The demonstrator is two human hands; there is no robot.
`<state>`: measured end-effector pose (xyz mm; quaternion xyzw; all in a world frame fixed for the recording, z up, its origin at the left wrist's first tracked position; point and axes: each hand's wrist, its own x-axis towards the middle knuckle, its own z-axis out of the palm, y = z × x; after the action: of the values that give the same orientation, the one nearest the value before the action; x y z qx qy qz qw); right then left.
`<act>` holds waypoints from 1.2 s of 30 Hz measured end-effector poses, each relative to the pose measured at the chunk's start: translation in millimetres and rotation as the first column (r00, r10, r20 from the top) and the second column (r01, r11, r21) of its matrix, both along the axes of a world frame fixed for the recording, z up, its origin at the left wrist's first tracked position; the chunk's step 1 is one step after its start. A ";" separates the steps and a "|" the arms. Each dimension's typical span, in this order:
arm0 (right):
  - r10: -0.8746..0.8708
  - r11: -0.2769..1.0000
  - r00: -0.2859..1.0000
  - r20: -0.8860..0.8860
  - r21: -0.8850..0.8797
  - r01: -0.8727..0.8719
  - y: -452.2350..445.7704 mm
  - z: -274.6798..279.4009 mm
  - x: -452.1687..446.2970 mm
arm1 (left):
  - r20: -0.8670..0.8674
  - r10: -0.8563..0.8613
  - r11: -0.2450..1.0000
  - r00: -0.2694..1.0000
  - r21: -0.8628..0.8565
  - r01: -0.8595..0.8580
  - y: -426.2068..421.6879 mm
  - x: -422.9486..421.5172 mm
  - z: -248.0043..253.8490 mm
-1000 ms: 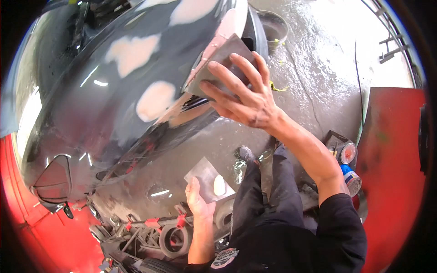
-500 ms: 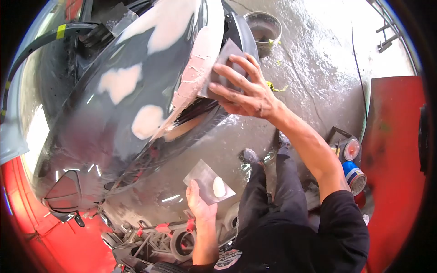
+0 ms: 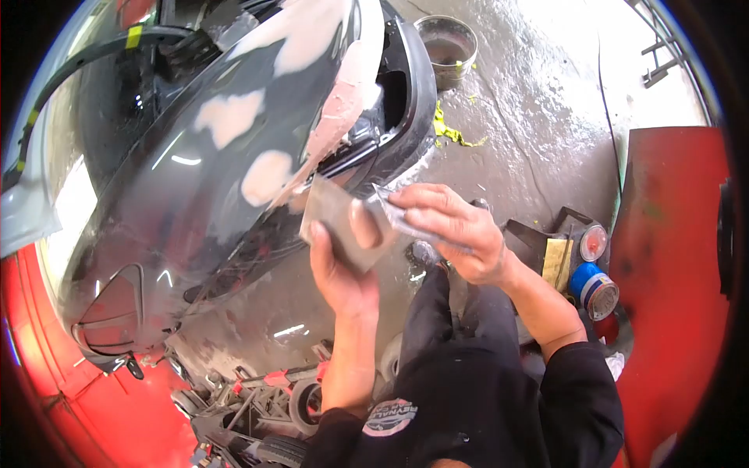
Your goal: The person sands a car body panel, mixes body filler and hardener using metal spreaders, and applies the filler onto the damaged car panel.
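Observation:
My left hand (image 3: 341, 277) holds up a square grey plate (image 3: 328, 216), its thumb on the near side. A pale oval lump (image 3: 363, 225) lies on the plate; I cannot make out whether it is filler. My right hand (image 3: 460, 234) grips a thin, flat grey spreader (image 3: 398, 214), tilted edge-on, close beside the plate's right side. I cannot tell whether the two touch. Beyond both hands is a dark car body panel (image 3: 195, 175) with pale sanded patches (image 3: 267, 178). Rough pink filler (image 3: 341, 97) runs along its edge, by an opening.
A round bucket (image 3: 446, 51) stands on the wet floor (image 3: 530, 101), with a yellow-green scrap (image 3: 445, 129) near it. To the right are a blue can (image 3: 591, 288), a lamp unit (image 3: 593, 243) and a red panel (image 3: 663, 273). Metal parts and wheels (image 3: 261, 413) lie lower left.
My right hand has drawn the spreader away from the pink filler, down towards the plate. My left hand has raised the plate, and the two now nearly meet.

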<state>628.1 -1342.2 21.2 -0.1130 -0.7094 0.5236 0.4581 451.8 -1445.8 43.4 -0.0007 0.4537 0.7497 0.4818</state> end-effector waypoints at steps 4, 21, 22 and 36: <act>-0.144 0.977 0.932 0.332 0.195 0.082 -21.7 16.3 5.2 | 0.018 -0.032 0.999 0.999 0.017 0.032 5.6 -2.1 12.9; -0.433 0.688 0.706 0.561 0.712 -0.143 -45.3 93.9 26.6 | -0.421 -0.198 0.978 0.885 -0.139 0.153 -6.8 -15.2 72.7; -0.386 0.738 0.712 0.586 0.660 -0.143 -44.4 89.3 29.4 | -0.443 -0.144 0.984 0.885 -0.162 0.079 -4.3 -16.5 71.7; -0.343 0.203 0.612 -0.713 -0.692 -0.693 -11.5 -52.8 7.4 | -0.380 -0.095 0.960 0.920 -0.281 -0.017 -30.2 -40.4 9.1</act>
<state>635.5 -1353.7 -31.6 -0.0414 0.0375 0.8880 0.4564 411.4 -1476.0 52.4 0.0900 0.6412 0.6536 0.3919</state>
